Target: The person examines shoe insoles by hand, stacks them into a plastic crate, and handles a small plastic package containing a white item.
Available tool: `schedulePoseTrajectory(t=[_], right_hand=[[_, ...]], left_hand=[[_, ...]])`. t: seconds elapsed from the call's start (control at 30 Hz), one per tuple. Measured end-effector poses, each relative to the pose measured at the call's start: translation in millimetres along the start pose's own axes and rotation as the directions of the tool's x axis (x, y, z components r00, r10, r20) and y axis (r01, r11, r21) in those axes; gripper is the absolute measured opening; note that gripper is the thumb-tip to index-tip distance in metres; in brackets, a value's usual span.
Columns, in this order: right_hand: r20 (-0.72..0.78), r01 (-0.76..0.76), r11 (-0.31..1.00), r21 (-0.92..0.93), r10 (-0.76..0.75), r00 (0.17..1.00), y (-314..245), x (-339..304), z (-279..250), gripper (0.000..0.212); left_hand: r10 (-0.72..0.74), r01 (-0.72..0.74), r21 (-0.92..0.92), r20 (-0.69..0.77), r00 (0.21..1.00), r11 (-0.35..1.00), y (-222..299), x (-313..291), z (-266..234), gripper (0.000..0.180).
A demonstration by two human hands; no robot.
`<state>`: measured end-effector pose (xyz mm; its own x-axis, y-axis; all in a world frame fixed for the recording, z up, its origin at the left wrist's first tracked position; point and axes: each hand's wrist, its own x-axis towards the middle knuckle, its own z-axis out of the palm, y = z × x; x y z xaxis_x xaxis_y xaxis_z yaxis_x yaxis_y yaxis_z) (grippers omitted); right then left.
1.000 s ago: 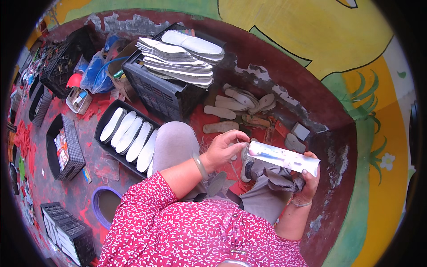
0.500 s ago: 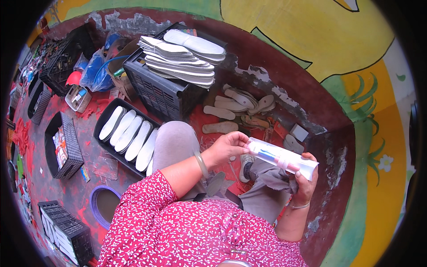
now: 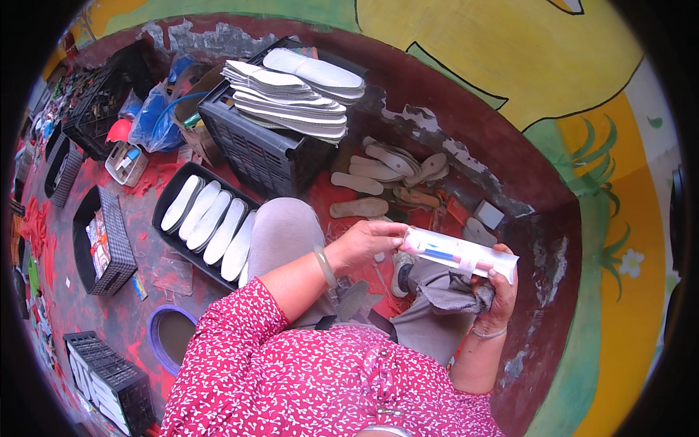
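A long white packet (image 3: 455, 253) with a shiny clear front is held level over my lap. Blue and pinkish contents show through it, too small to name surely. At its left end, the fingertips of my left hand (image 3: 364, 242) pinch the edge. My right hand (image 3: 498, 297) is closed round the other end from below, thumb on the near side. Bunched grey cloth (image 3: 451, 290) lies against the right hand, over my raised trouser leg; whether the fingers also grip it I cannot tell.
White insoles (image 3: 291, 102) are stacked on a black crate (image 3: 255, 149). More stand in a dark tray (image 3: 169, 237) by my knee, and loose ones (image 3: 378, 171) lie near the wall. To the left are a checked basket (image 3: 120, 255) and a purple-rimmed bucket (image 3: 154, 342).
The packet has turned slightly, its clear front now facing up more. My left fingers have straightened somewhat along its end. The right hand keeps its hold.
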<state>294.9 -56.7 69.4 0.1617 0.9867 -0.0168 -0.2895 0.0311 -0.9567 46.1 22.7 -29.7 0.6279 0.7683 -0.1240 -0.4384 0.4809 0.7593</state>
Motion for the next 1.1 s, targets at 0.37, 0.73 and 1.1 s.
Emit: schedulePoseTrajectory(t=[0.37, 0.73, 1.1], right_hand=[[-0.008, -0.102, 0.981, 0.162, 0.105, 0.994, 7.9, 5.3, -8.5, 0.046], [0.086, -0.042, 0.998, 0.047, 0.038, 0.996, -10.5, -3.1, 9.4, 0.045], [0.09, -0.064, 0.993, -0.098, 0.073, 0.993, -6.8, -4.9, 16.2, 0.045]], left_hand=[[-0.033, 0.038, 0.119, -0.045, 0.998, 0.992, 16.1, -6.8, 7.5, 0.034], [-0.151, 0.151, -0.009, 0.064, 0.987, 0.988, 11.1, -2.1, -4.9, 0.031], [0.039, -0.043, -0.023, -0.169, 0.985, 0.999, -6.9, -1.7, -2.1, 0.011]])
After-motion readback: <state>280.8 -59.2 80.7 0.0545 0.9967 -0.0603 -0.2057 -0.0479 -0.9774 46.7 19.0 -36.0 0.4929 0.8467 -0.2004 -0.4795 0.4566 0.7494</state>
